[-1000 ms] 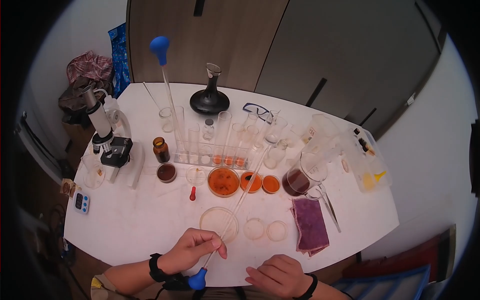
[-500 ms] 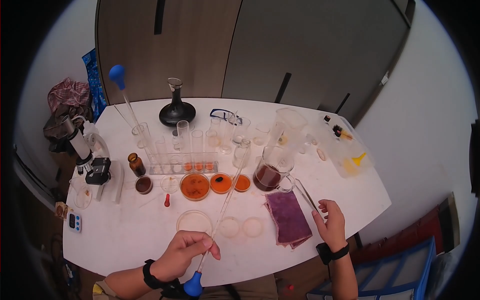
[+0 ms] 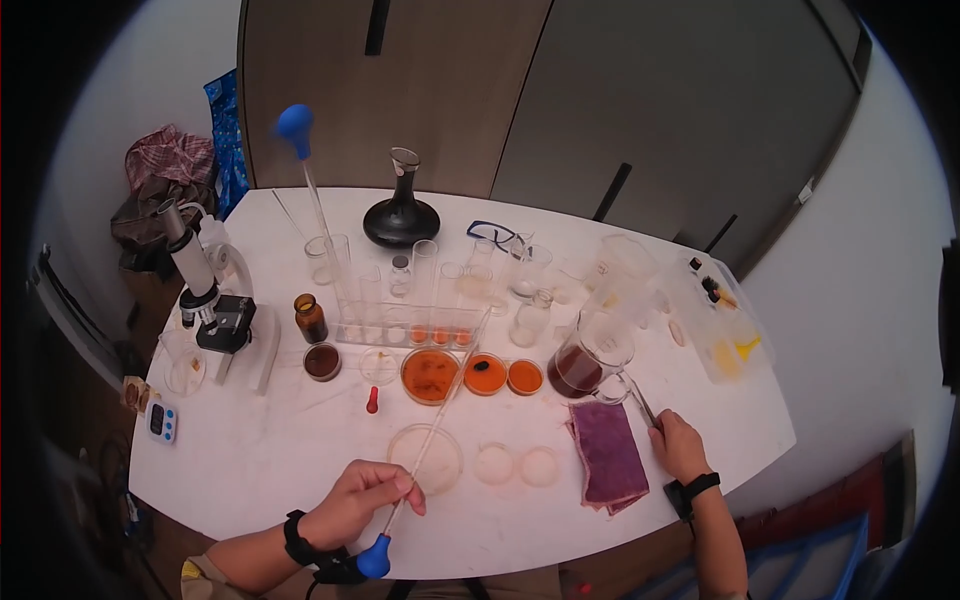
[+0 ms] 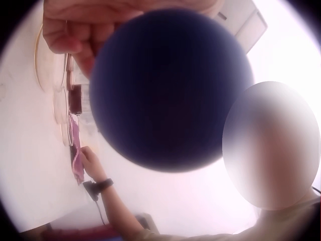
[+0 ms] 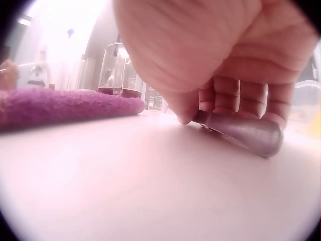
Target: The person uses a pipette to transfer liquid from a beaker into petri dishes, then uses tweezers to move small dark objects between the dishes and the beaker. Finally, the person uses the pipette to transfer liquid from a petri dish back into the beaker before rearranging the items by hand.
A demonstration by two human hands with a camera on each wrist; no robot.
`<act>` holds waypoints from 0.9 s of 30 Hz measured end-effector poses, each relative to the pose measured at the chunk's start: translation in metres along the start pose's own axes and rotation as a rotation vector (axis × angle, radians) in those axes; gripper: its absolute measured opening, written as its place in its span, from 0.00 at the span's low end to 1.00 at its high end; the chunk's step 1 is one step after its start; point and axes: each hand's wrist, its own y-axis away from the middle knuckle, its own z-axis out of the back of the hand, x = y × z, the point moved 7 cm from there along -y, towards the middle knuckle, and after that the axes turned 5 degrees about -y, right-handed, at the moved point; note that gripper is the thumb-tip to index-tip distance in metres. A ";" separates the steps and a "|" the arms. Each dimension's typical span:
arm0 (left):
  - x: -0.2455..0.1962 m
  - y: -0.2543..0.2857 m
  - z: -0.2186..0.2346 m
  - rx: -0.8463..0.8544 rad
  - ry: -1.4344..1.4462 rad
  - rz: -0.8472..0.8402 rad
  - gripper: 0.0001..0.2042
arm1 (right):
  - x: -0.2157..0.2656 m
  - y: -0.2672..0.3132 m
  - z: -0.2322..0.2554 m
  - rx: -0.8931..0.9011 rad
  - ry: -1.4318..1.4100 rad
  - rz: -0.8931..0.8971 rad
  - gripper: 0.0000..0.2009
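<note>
In the head view, the left hand [image 3: 357, 505] pinches a long glass dropper [image 3: 437, 425] with a blue bulb [image 3: 374, 558] at its lower end. The tube slants over a large clear dish [image 3: 426, 482]. That bulb [image 4: 170, 90] fills much of the left wrist view. The right hand [image 3: 681, 446] is at the near end of a slim metal tool [image 3: 641, 399], right of the folded purple cloth [image 3: 608, 455]. In the right wrist view, thumb and fingers of the right hand [image 5: 215, 60] close round the tool's metal handle [image 5: 246, 131], which lies at the white table top.
A beaker of dark liquid [image 3: 575, 370] stands behind the cloth. Orange dishes [image 3: 431, 376] sit before a tube rack [image 3: 350, 331]. A microscope [image 3: 225, 320] and timer [image 3: 161, 421] are left; a clear tray [image 3: 745, 325] is right. Two small dishes [image 3: 539, 467] lie near the middle.
My right hand has moved right and forward from the table's front edge, past the cloth, and now grips the metal tool. My left hand still pinches the dropper. The head view has shifted.
</note>
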 end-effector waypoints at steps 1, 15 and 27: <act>0.002 0.000 0.002 0.000 0.013 -0.005 0.14 | -0.001 0.000 0.000 -0.014 0.023 0.017 0.09; 0.006 0.003 0.000 0.056 0.066 0.004 0.15 | 0.021 0.004 0.111 -0.389 -0.251 -0.108 0.10; 0.003 0.002 0.007 0.016 0.064 -0.056 0.14 | 0.253 -0.064 0.105 -0.027 0.540 0.779 0.11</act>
